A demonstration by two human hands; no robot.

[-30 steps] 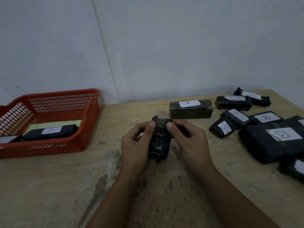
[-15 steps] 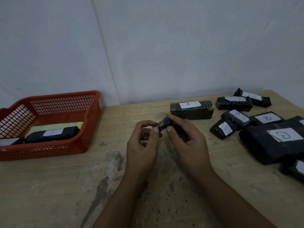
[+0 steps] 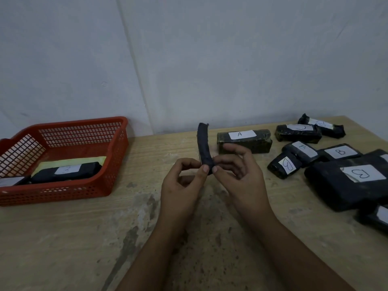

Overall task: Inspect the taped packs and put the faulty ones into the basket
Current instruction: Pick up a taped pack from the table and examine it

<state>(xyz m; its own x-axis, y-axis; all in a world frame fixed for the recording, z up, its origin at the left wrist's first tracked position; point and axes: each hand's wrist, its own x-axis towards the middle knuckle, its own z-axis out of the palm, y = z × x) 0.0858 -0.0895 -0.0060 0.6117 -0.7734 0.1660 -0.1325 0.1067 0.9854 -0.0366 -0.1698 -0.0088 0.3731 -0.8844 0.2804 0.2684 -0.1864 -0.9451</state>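
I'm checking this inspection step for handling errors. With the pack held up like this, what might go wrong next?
1. The thin black taped pack stands upright, pinched only at its lower end by the left hand and right hand; it may slip or tip onto the wooden table.
2. No label shows on it from here, so it might be mixed up with the black labelled packs at right.
3. The red plastic basket sits far left, a long carry.
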